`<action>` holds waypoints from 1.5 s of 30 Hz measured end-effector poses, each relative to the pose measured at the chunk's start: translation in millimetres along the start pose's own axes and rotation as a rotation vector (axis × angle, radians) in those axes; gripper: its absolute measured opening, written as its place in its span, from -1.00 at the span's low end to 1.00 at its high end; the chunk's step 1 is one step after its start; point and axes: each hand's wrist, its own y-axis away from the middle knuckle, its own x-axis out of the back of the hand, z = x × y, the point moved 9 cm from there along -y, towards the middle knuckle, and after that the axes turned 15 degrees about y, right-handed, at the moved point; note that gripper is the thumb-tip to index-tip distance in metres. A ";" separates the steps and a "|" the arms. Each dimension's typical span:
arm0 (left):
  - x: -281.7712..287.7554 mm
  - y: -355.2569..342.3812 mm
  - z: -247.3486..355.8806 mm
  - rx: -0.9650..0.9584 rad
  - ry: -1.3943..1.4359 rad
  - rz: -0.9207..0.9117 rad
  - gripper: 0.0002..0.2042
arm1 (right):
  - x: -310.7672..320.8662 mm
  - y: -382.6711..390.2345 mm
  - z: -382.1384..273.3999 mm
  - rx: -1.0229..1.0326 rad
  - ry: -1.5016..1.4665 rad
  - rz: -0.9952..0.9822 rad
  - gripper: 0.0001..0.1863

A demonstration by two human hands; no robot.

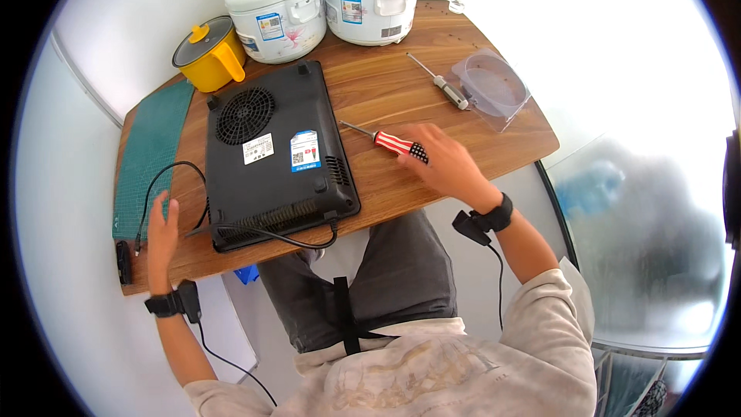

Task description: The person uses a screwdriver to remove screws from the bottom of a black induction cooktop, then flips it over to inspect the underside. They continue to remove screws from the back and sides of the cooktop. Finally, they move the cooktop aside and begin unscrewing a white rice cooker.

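Note:
A black induction cooker lies upside down, fan grille up, its power cord beside and across it. My left hand is open by the cooker's left edge, near the cord and green cutting mat. My right hand closes its fingers round the striped handle of a screwdriver lying just right of the cooker. Behind it rest a grey-handled screwdriver and a clear round plastic piece.
Two white rice cookers stand along the back of the wooden table, beside a yellow pot. A small black object sits at the left front corner. White walls border the table; my legs are below its front edge.

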 end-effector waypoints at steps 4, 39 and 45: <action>-7.5 26.5 5.0 -0.003 0.216 0.015 -0.51 | 26.9 -1.8 67.2 -0.188 0.216 0.167 -0.72; -152.9 136.8 130.5 -0.788 0.126 -0.020 -0.66 | -59.8 0.2 -139.5 0.041 -0.425 -0.089 -0.91; -158.9 129.3 120.3 -0.736 0.135 -0.005 -0.54 | -94.7 -8.2 -168.0 -0.008 -0.588 -0.162 -0.88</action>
